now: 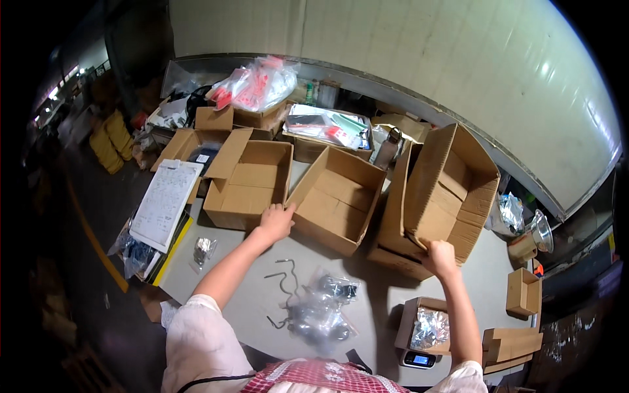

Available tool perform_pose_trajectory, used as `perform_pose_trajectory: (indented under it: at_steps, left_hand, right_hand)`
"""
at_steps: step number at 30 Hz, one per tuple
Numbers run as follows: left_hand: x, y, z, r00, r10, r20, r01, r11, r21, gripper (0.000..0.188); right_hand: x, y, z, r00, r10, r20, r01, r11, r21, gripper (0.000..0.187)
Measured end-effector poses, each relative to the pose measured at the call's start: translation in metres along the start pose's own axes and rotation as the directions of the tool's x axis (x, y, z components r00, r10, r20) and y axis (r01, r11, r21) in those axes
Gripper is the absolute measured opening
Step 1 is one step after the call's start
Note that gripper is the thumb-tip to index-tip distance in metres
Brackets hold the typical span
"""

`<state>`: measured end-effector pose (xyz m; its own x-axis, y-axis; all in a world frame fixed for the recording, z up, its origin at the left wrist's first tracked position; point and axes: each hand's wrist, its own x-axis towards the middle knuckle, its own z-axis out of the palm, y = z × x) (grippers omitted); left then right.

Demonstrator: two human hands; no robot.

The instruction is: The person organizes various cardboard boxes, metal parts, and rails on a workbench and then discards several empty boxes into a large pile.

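Head view: hands [441,257] tight on open cartons [427,190], silvery packets [429,329] in small box [407,322] atop scale [418,359].

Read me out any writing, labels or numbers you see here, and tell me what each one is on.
White sheet at the left: rows of writing, too small to read.
Blue-lit display of the small scale: characters too small to read reliably.
White label on a dark package: too small to read.
I see no clearly legible text.

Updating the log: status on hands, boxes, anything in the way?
Left hand at corner of middle box. Right hand gripping rim of tilted box. Clear bags nearby, apart from both hands.
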<state>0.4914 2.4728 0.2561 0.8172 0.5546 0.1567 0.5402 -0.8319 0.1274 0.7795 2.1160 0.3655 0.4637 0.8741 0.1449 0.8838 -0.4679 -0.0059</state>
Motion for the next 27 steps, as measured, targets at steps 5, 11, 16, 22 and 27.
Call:
perform_pose_trajectory:
  at_steps: [5,11,16,22,27]
  left_hand:
    - [0.008,-0.009,-0.003,0.997,0.024,0.067,-0.020,0.998,-0.062,0.041]
    - [0.013,0.002,-0.002,0.999,0.017,0.039,-0.017,1.000,-0.002,0.044]
    - [0.004,-0.001,-0.002,0.999,-0.041,0.017,0.041,0.999,-0.016,0.045]
    - [0.006,-0.004,0.004,0.999,-0.026,-0.021,0.025,0.998,-0.060,0.039]
    - [0.013,0.010,0.004,0.997,0.043,-0.069,-0.050,0.993,-0.103,0.038]
  right_hand:
    - [-0.001,0.018,-0.010,0.999,0.039,0.008,-0.038,0.996,-0.086,0.026]
    - [-0.018,0.037,-0.008,0.980,0.187,0.065,-0.175,0.973,-0.152,0.051]
    - [-0.058,0.021,0.004,0.848,0.370,-0.379,-0.258,0.914,0.313,0.058]
    - [-0.102,0.035,0.037,0.446,0.869,0.216,-0.396,-0.025,0.918,0.081]
    - [-0.109,0.104,0.093,0.629,0.620,0.469,-0.061,-0.562,0.825,0.058]
